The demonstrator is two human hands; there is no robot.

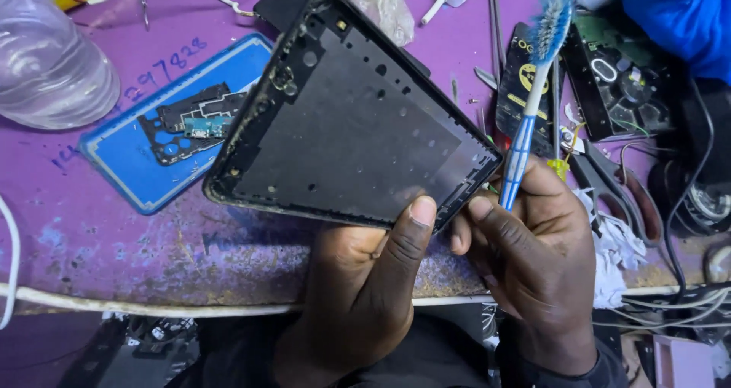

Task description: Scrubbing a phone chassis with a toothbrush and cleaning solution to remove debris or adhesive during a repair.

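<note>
Bench clutter, purple mat (99, 228)
Upper left: clear plastic bottle (46, 60), blue tray (164, 140) w/ small circuit boards (194, 121); right: scissors (620, 190), black cables (689, 182).

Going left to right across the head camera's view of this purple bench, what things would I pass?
Clear plastic bottle → blue tray of small circuit parts → black device frame in the left hand → blue-and-white toothbrush in the right hand → scissors.

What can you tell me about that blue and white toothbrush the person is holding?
The toothbrush has a slim handle striped blue and white, plastic by its look, and a head of frayed blue and white bristles. It stands nearly upright, head up and leaning slightly right, above the cluttered purple bench. The right hand grips its lower end between thumb and fingers. Its handle passes beside the corner of the dark phone frame that the left hand holds; whether they touch is unclear.
</note>
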